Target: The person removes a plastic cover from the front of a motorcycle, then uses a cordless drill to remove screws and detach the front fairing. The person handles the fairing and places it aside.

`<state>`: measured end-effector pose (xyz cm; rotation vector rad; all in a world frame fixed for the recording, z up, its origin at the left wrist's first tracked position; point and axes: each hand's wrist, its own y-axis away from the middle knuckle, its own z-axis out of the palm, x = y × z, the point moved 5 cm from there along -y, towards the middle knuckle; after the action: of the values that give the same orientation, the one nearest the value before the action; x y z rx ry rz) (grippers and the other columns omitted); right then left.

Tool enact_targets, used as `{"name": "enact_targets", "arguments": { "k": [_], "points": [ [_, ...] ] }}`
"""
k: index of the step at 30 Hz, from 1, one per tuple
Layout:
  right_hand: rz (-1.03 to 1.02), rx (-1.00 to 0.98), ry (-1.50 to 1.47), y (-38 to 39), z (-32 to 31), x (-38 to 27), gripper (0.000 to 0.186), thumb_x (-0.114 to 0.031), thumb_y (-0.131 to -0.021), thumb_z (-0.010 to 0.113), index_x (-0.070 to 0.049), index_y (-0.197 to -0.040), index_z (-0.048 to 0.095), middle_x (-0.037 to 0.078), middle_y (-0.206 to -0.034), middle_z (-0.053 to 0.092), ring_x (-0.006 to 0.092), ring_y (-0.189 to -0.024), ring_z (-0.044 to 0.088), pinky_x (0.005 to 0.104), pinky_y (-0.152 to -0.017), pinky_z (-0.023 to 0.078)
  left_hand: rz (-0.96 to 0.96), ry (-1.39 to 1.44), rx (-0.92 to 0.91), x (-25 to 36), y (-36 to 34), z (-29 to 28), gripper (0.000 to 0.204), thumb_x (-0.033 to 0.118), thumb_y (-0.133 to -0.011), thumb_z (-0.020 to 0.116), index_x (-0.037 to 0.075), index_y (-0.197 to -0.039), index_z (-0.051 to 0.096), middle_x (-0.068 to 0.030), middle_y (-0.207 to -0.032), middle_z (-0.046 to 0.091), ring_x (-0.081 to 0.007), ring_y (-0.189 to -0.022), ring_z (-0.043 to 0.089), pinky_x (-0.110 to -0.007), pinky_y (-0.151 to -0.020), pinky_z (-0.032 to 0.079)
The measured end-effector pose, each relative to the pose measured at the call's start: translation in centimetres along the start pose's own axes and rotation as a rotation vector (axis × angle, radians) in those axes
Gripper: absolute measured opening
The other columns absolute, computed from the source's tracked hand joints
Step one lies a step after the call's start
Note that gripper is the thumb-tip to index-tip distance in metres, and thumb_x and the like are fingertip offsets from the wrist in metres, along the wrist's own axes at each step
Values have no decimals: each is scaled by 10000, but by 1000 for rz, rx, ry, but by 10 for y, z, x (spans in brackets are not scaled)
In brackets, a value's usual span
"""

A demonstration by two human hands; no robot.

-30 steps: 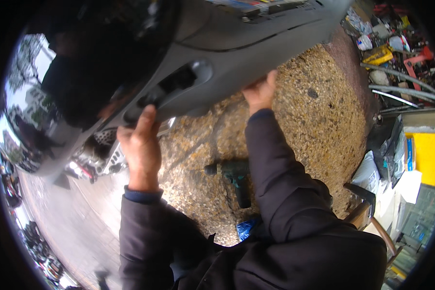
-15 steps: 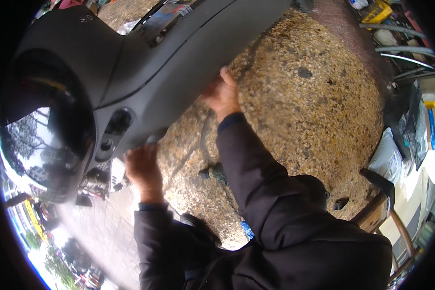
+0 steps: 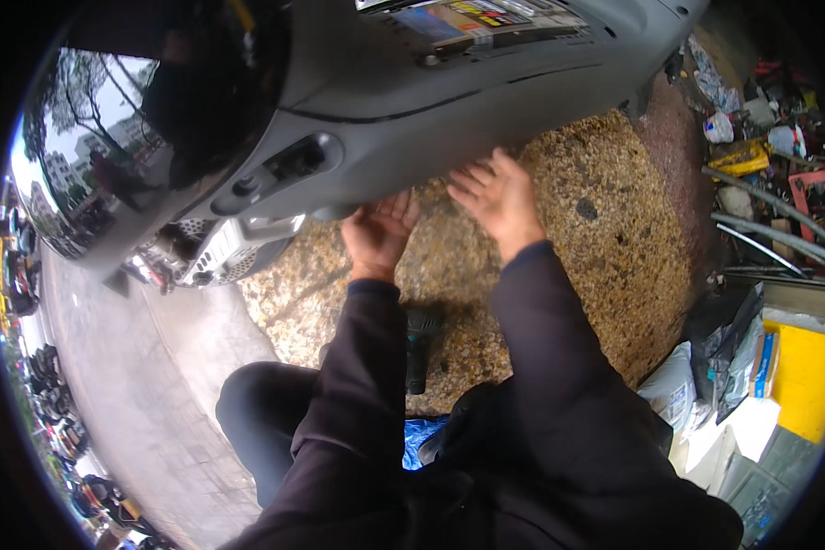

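Observation:
A grey scooter body panel point(image 3: 412, 142) spans the top of the view, with a dark slotted recess point(image 3: 298, 163) toward its left part. My left hand point(image 3: 380, 236) is at the panel's lower edge, palm up, its fingers stretched out and close to the underside. To its right, my right hand point(image 3: 500, 200) is also palm up with fingers spread near the same edge. Neither hand is wrapped round anything; whether the fingertips touch the panel I cannot tell. Between my forearms a dark green and black power drill point(image 3: 419, 348) lies on the ground.
A glossy black rounded part point(image 3: 211, 101) joins the panel at left, above a perforated silver cover point(image 3: 225, 252). Pebbled ground point(image 3: 596, 275) lies below. At right are metal tubes point(image 3: 770, 206), plastic bags point(image 3: 674, 380) and a yellow box point(image 3: 807, 376). Blue plastic point(image 3: 422, 440) lies near my legs.
My view has shifted, and the panel now runs more level across the top. Both hands have shifted along its lower edge and come closer together, palms turned up with fingers extended.

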<state>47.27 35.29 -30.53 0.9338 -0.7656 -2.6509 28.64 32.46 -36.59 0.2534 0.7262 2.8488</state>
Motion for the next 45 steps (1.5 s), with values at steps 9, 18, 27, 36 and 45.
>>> {"name": "enact_targets", "arguments": {
  "k": [9, 18, 27, 36, 45],
  "points": [
    [-43, 40, 461, 24, 17, -13, 419, -295, -952, 605, 10, -1218, 495, 206, -1255, 520, 290, -1117, 546, 438, -898, 496, -279, 76, -344, -46, -46, 31, 611, 565, -923, 501, 61, -1260, 581, -145, -1245, 618, -326, -1136, 573, -549, -1005, 447],
    [-211, 167, 793, 59, 37, -9, 492, -159, -974, 567, -6, -1407, 391, 208, -1261, 595, 276, -1038, 631, 414, -861, 532, -349, 272, -349, -48, -46, 38, 589, 534, -943, 483, 77, -1312, 538, -148, -1352, 555, -352, -1284, 491, -652, -1044, 349],
    [-359, 213, 876, 58, 40, -6, 448, -134, -970, 590, 1, -1370, 444, 182, -1176, 629, 251, -972, 661, 372, -809, 561, -308, 320, -253, -45, -43, 30, 516, 467, -968, 463, 43, -1248, 557, -160, -1302, 583, -367, -1218, 535, -556, -1015, 416],
    [-355, 180, 904, 55, 40, -8, 443, -136, -963, 604, 9, -1354, 456, 157, -1168, 635, 212, -971, 653, 319, -794, 553, -267, 442, -195, -55, -52, 26, 477, 396, -961, 519, -7, -1213, 553, -179, -1269, 573, -337, -1169, 550, -474, -1042, 442],
    [-337, 149, 907, 51, 35, -7, 425, -129, -951, 611, 12, -1326, 470, 154, -1185, 634, 206, -935, 664, 317, -793, 553, -57, 363, 5, -47, -32, 41, 523, 499, -946, 504, 55, -1214, 570, -125, -1255, 596, -303, -1174, 548, -455, -1017, 446]
  ]
}}
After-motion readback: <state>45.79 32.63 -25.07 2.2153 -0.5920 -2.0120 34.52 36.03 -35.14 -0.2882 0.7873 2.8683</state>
